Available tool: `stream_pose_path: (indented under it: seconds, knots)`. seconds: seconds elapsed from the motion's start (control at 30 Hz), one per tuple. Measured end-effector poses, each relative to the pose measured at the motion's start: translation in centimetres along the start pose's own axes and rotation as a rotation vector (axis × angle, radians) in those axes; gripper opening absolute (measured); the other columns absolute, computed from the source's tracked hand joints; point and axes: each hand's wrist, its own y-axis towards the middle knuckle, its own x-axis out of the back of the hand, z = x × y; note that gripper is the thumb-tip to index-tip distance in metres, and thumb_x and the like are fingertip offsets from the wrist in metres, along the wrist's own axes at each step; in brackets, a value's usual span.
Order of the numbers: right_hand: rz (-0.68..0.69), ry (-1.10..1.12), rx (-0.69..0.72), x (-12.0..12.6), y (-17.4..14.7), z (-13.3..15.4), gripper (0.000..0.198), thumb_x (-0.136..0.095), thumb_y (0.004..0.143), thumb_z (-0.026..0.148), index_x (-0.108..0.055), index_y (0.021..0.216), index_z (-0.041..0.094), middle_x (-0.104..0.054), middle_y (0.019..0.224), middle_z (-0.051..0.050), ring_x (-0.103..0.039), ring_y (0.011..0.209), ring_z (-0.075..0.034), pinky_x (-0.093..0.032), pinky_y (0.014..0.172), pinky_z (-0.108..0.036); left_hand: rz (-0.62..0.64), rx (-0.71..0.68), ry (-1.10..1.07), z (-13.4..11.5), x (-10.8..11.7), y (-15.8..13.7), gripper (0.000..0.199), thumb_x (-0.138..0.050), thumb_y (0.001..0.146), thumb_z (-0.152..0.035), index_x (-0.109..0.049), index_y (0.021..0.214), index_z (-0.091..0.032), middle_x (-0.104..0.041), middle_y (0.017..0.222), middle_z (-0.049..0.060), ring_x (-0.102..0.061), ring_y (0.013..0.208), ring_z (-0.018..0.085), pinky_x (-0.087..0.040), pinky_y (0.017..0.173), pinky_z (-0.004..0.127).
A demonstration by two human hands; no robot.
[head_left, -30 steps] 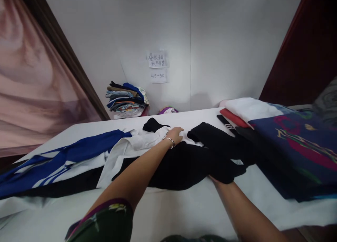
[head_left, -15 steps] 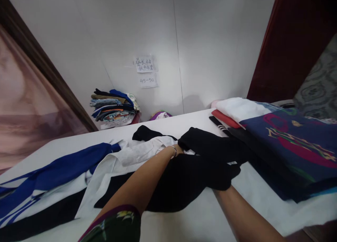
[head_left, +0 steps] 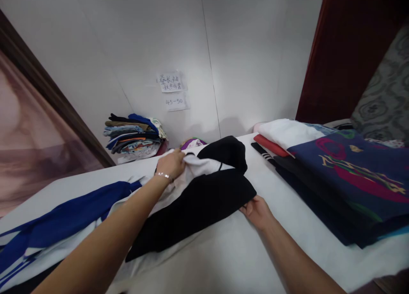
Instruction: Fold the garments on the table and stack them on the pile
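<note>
A black-and-white garment point(head_left: 204, 196) lies loosely spread on the white table in front of me, its exact cut unclear. Its black part runs along the near side, and another black piece is bunched at the far right. My left hand point(head_left: 172, 164), with a bracelet at the wrist, is closed on the white cloth at the garment's far left edge. At the right corner of the black part, my right hand point(head_left: 258, 211) pinches the hem between thumb and fingers. Left of it lies a blue-and-white garment point(head_left: 76, 208), partly behind my left forearm.
A stack of folded clothes point(head_left: 134, 136) stands at the back left by the wall. On the right, a pile has a navy printed garment point(head_left: 354, 170), a white one point(head_left: 290, 132) and a red one point(head_left: 271, 145). Paper notes point(head_left: 172, 82) hang on the wall. A curtain point(head_left: 38, 157) borders the left.
My left hand has moved left and away from me onto the white cloth. My right hand has come out from under the black cloth to its corner. The bunched black folds have opened out.
</note>
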Motion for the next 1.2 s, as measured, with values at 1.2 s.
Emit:
stream_pose_path:
  seconds: [1.2]
  knots:
    - [0.095,-0.411,-0.031,2.1,-4.4,6.7,0.029,-0.077,0.07,0.035,-0.072,0.094,0.021,-0.075,0.095,-0.004,-0.071,0.087,-0.024,-0.057,0.077,-0.028,0.439,0.122,-0.781,-3.4,-7.5,-14.2,0.028,-0.072,0.056,-0.047,-0.059,0.056,-0.022,-0.058,0.066,0.006,-0.059,0.075,0.032,-0.038,0.073,0.042]
